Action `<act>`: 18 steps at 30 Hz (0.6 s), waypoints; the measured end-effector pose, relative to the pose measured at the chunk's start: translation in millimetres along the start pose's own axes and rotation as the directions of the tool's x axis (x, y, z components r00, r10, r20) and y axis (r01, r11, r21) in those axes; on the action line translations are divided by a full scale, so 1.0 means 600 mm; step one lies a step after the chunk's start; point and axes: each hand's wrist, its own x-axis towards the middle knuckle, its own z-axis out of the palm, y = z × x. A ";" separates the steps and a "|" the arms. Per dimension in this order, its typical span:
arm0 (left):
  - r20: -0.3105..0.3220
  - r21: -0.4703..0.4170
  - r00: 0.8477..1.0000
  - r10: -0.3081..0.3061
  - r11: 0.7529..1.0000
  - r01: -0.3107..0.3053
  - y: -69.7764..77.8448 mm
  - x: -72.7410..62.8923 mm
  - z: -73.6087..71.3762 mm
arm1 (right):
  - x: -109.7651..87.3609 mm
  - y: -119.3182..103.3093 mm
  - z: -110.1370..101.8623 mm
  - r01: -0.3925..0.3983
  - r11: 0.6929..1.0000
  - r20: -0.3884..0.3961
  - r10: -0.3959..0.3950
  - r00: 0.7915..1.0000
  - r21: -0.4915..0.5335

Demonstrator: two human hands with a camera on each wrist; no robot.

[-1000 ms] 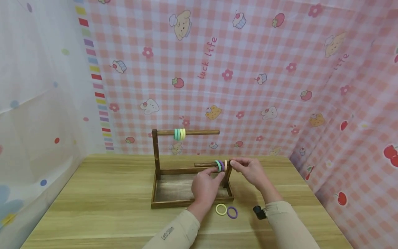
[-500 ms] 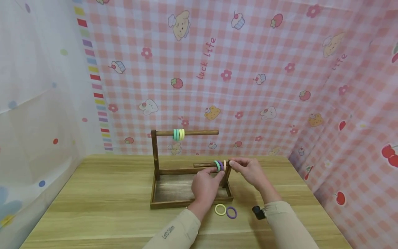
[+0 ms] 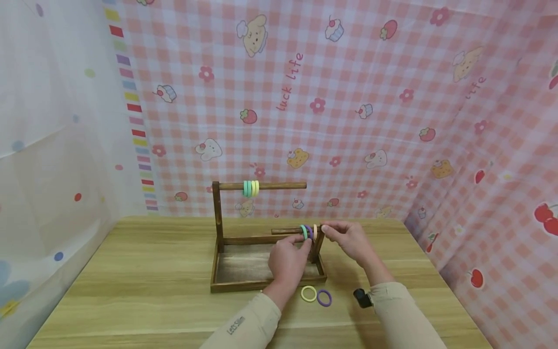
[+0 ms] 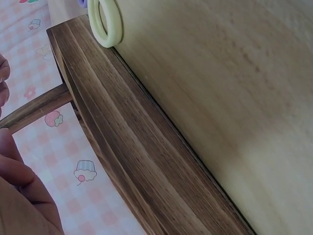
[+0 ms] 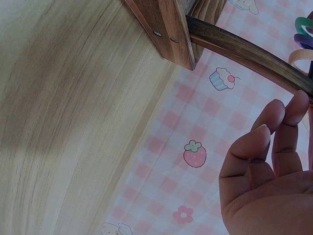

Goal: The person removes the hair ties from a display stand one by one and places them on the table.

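On the lower rod (image 3: 284, 231) of a dark wooden rack hang a green ring (image 3: 303, 231), a purple ring (image 3: 309, 230) and a peach ring (image 3: 315, 230), also at the right edge in the right wrist view. My left hand (image 3: 288, 261) pinches low on the green and purple rings, index finger by the green, thumb at the purple. My right hand (image 3: 351, 241) holds the top of the rack's right post (image 3: 319, 246) between thumb and fingers. In the right wrist view the curled fingers (image 5: 272, 113) meet the post's end. The left fingertips are cut off in the left wrist view.
Several green and yellow rings (image 3: 251, 188) hang on the upper rod (image 3: 283, 185). A loose yellow ring (image 3: 309, 293) and a loose purple ring (image 3: 324, 298) lie on the table (image 3: 144, 291), before the rack's tray (image 3: 244, 287). A patterned cloth (image 3: 279, 131) stands behind.
My left thumb has shifted slightly left and up along the purple ring. The right hand keeps its place on the post, and the rings stay almost where they were.
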 end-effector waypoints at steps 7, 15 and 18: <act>-0.024 0.010 1.000 0.001 1.000 -0.001 -0.010 0.002 -0.011 | -0.001 -0.002 -0.001 0.001 1.000 -0.001 -0.001 1.000 0.006; -0.034 0.002 0.999 -0.001 1.000 0.001 -0.020 0.003 -0.021 | -0.002 -0.002 0.000 0.003 1.000 -0.002 -0.003 1.000 0.011; -0.036 -0.008 0.999 0.000 1.000 -0.001 -0.023 0.003 -0.025 | -0.003 -0.004 0.001 -0.001 1.000 0.004 0.001 1.000 0.006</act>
